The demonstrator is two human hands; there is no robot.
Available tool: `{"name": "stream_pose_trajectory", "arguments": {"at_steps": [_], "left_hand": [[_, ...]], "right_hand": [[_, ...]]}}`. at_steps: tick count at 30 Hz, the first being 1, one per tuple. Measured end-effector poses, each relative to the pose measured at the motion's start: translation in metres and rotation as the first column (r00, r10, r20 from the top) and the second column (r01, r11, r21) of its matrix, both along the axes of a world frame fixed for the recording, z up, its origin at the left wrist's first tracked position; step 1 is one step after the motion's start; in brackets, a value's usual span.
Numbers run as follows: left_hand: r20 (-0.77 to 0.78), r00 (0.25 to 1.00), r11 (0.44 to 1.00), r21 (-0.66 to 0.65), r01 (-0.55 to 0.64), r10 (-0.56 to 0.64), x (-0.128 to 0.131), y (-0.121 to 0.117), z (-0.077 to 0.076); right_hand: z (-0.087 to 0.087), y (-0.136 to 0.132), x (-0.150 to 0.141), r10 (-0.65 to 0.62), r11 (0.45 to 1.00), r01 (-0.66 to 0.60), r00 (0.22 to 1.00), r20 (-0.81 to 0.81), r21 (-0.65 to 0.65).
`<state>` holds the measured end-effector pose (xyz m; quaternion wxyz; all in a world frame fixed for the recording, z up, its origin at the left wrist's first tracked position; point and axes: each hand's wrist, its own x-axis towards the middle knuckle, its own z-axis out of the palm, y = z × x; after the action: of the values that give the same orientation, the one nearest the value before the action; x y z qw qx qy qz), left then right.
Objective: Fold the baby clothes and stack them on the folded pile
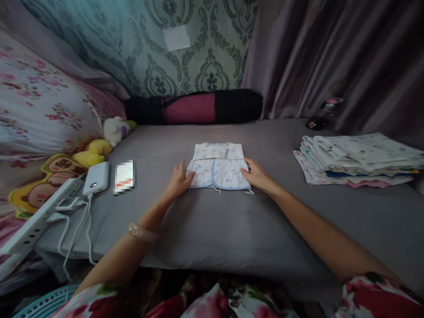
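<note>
A small white baby shirt (pixel 228 171) with a faint blue print and blue trim lies folded on the grey bed sheet. Its upper part is turned over in a flat band, and thin white ties trail from the lower edge. My left hand (pixel 180 179) grips the left edge, thumb on the cloth. On the opposite side, my right hand (pixel 255 175) has its thumb over the right edge, with the other fingers partly hidden behind the fabric.
To the right is a stack of folded cloths (pixel 357 154), with a dark bottle (pixel 323 115) behind. A long black and red bag (pixel 190 107) lies against the wall. On the left are a power bank (pixel 96 177), a power strip (pixel 43 216), cables and plush toys (pixel 114 131).
</note>
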<state>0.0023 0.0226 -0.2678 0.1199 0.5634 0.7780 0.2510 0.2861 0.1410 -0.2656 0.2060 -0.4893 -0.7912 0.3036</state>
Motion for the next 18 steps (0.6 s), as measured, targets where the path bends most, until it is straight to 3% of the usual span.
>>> {"name": "stream_pose_trajectory", "arguments": {"at_steps": [3,5,7,9,11,13,15,18], "left_hand": [[0.239,0.965,0.993,-0.083,-0.087,0.104,-0.002,-0.008,0.008],[0.421,0.896,0.986,-0.144,-0.087,0.141,0.000,-0.015,0.016],[0.561,0.821,0.986,-0.169,-0.013,0.107,0.003,-0.023,0.023],[0.618,0.786,0.979,-0.152,0.133,-0.011,0.005,-0.031,0.029],[0.586,0.796,0.953,-0.131,0.275,-0.149,0.004,-0.038,0.032],[0.476,0.844,0.935,-0.109,0.338,-0.249,0.000,-0.043,0.029],[0.306,0.900,0.937,-0.064,0.344,-0.309,-0.003,-0.043,0.022],[0.040,0.933,0.934,0.024,0.357,-0.358,-0.008,-0.037,0.009]], "right_hand": [[0.007,-0.008,0.007,-0.149,0.967,0.113,0.977,-0.149,-0.228],[0.011,-0.017,0.012,-0.195,0.927,0.118,0.962,-0.189,-0.356],[0.014,-0.026,0.018,-0.166,0.891,0.058,0.965,-0.205,-0.450],[0.016,-0.034,0.027,-0.023,0.885,-0.076,0.978,-0.205,-0.460],[0.016,-0.039,0.035,0.175,0.899,-0.220,0.973,-0.149,-0.379],[0.013,-0.041,0.042,0.316,0.921,-0.317,0.948,-0.042,-0.224],[0.009,-0.041,0.044,0.357,0.934,-0.356,0.932,0.061,-0.022],[0.005,-0.042,0.039,0.339,0.897,-0.373,0.925,0.172,0.236]]}}
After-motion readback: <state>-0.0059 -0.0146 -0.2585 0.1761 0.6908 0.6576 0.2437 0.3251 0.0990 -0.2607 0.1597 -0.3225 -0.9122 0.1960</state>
